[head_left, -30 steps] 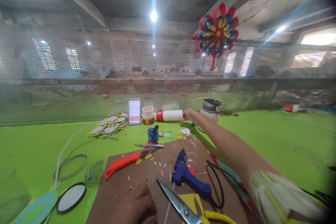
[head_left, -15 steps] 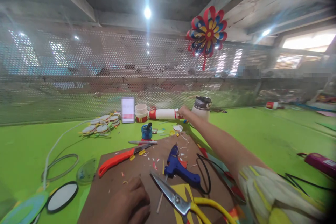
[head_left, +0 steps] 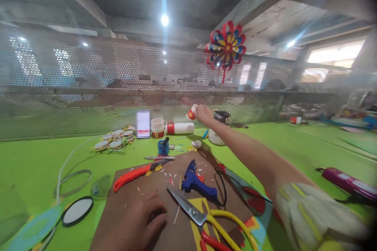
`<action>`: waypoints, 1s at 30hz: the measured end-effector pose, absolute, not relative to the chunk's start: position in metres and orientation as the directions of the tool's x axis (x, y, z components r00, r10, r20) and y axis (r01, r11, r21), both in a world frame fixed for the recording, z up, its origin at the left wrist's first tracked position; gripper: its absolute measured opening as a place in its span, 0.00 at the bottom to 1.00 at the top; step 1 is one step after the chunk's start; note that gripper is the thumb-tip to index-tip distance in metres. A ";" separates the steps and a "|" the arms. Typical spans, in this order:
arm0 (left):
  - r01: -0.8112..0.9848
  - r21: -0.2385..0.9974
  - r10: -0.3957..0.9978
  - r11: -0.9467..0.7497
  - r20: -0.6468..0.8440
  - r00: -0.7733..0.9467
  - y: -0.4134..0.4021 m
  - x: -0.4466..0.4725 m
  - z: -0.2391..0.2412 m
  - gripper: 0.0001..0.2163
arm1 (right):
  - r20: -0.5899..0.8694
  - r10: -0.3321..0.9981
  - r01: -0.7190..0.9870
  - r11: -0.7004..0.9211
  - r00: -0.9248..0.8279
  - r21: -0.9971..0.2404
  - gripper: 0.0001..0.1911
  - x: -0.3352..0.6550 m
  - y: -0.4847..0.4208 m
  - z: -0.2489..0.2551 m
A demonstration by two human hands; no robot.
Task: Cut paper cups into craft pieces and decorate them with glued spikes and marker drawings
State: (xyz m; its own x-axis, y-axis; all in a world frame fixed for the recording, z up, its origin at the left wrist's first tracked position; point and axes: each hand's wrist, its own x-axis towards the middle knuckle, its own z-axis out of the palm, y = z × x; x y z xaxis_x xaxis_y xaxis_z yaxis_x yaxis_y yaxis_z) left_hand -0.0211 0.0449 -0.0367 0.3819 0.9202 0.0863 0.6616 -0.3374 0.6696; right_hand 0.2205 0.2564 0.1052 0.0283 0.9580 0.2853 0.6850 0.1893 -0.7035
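Note:
My right hand [head_left: 204, 113] is closed on a small red and white paper cup [head_left: 192, 112], held tilted above the far side of the table. Below it lies a stack of paper cups [head_left: 180, 128] on its side, next to an upright cup stack [head_left: 158, 127]. My left hand [head_left: 149, 213] rests on the brown board [head_left: 118, 208], fingers curled inward, with nothing seen in them. To its right are scissors [head_left: 191, 210] with yellow and red handles, lying over yellow paper, and a blue glue gun [head_left: 198, 183]. An orange-handled cutter [head_left: 132, 177] lies beyond the left hand.
A grey-white jug [head_left: 217, 136] stands under my right forearm. A phone-like screen [head_left: 143, 124], a blue bottle [head_left: 163, 147] and several white discs [head_left: 116, 138] are along the back. At left lies a round black-rimmed disc [head_left: 77, 211]. A paper flower [head_left: 227, 48] hangs before the mesh screen.
My right hand has taken a cup off the right end of the lying stack and raised it up and to the left. My left hand has stayed nearly still; the view shifted slightly.

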 end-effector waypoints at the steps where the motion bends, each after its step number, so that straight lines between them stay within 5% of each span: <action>1: 0.590 0.748 0.933 -0.305 0.109 0.344 0.045 -0.021 -0.038 0.07 | 0.287 0.958 0.673 0.215 -0.004 -0.708 0.18 0.217 0.245 0.108; 5: 0.203 0.972 0.985 -0.122 0.094 0.146 0.046 -0.020 -0.034 0.10 | 0.264 0.945 0.578 0.327 -0.193 -0.748 0.14 0.204 0.180 0.098; 11: -0.438 0.898 0.977 -0.031 0.120 0.177 0.043 -0.025 -0.002 0.21 | 0.357 0.848 0.349 0.496 -0.393 -0.795 0.14 0.203 0.076 0.055; 19: -0.325 0.944 0.941 -0.047 0.151 0.304 0.035 -0.015 -0.005 0.19 | 0.493 0.793 0.285 0.595 -0.357 -0.751 0.12 0.198 0.051 0.019; 26: -0.326 0.936 0.990 -0.134 0.143 0.003 0.051 -0.026 -0.009 0.28 | 0.512 0.823 0.342 0.568 -0.245 -0.749 0.17 0.216 0.067 0.006; 30: -0.165 0.965 0.974 -0.206 0.185 -0.132 0.055 -0.038 -0.008 0.31 | 0.442 0.841 0.446 0.540 -0.311 -0.714 0.18 0.234 0.067 0.011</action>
